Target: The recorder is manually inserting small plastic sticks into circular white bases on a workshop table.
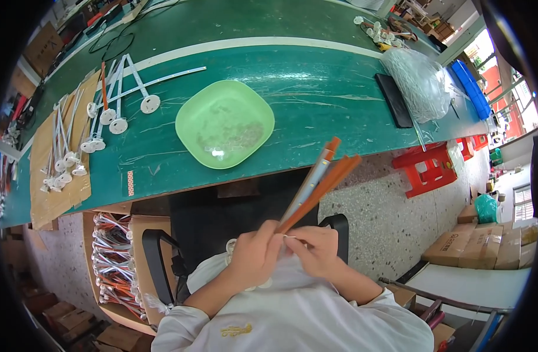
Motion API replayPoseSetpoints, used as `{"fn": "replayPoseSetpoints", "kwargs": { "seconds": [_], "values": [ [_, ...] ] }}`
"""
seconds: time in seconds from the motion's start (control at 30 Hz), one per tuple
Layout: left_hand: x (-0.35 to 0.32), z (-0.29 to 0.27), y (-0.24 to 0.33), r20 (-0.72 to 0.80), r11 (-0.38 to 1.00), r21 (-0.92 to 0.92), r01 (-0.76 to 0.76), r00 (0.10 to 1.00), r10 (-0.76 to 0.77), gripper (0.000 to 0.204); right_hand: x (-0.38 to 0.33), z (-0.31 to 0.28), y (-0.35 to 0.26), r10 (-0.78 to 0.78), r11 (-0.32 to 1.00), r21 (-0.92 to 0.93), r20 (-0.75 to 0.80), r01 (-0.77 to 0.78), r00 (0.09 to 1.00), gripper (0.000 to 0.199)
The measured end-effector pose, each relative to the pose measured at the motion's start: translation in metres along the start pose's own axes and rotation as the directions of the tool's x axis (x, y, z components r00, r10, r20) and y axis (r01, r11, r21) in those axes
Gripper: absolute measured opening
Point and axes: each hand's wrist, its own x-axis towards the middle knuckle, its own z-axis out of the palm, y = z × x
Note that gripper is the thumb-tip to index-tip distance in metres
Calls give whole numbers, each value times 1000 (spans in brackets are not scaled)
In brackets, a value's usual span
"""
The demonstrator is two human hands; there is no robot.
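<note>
My left hand (pixel 252 253) is closed round a bundle of orange and white strips (pixel 323 186) in front of my body. The strips slant up and away to the right. White round ends (pixel 231 246) show beside this hand, partly hidden by it. Close against it, my right hand (pixel 317 251) is closed in a pinch at the base of the bundle. A thin white strand (pixel 291 237) shows at its fingertips; its kind is too small to make out.
A green bowl (pixel 193 105) stands on the green table (pixel 316 105). Left of it, several disc-ended strips (pixel 150 104) lie partly on cardboard (pixel 43 158). An open box (pixel 137 234) holds more strips. Clear plastic bags (pixel 418 82) lie at the right, above red stools (pixel 424 170).
</note>
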Motion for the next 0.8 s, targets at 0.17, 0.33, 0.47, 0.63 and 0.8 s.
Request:
{"fn": "replayPoseSetpoints", "kwargs": {
  "seconds": [0.17, 0.33, 0.47, 0.63, 0.8],
  "values": [
    [0, 10, -3, -19, 980, 198, 1, 1000, 3, 22, -5, -6, 17, 520, 297, 749, 392, -592, 758, 19],
    [-1, 3, 1, -71, 986, 168, -14, 997, 26, 16, -7, 24, 8, -167, 986, -45, -341, 161, 925, 14],
    [-5, -7, 8, -6, 994, 98, -53, 999, 54, 25, 0, 25, 6, -287, 934, -286, -247, 213, 926, 16],
    [-13, -39, 26, -90, 978, 64, -200, 975, 205, 31, 24, 21, -27, 242, 484, 797, 275, -361, 931, 26],
    [-18, -81, 44, -239, 902, 204, -381, 874, 424, 49, 41, 70, -63, 310, 489, 810, 186, -324, 932, 24]
  ]
}}
